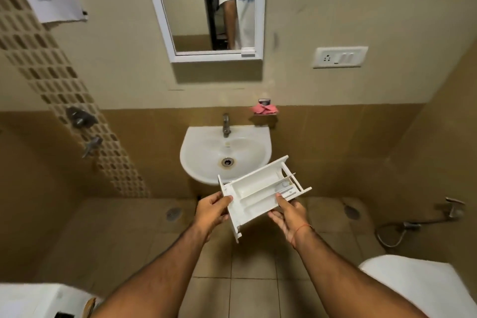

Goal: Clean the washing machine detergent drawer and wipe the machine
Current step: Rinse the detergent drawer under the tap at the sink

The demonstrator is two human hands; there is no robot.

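Observation:
I hold a white plastic detergent drawer in the air in front of a wall-mounted sink. Its open compartments face up and its front panel points down and to the left. My left hand grips the drawer's left end near the front panel. My right hand supports it from below on the right side, thumb resting on a compartment edge. The drawer hangs just below and in front of the sink's front rim. A white corner of the washing machine shows at the bottom left.
A tap stands at the back of the sink. A pink cloth lies on a small wall shelf to its right. A mirror, a socket panel, wall taps at left, a hose at right and a white toilet lid surround the tiled floor.

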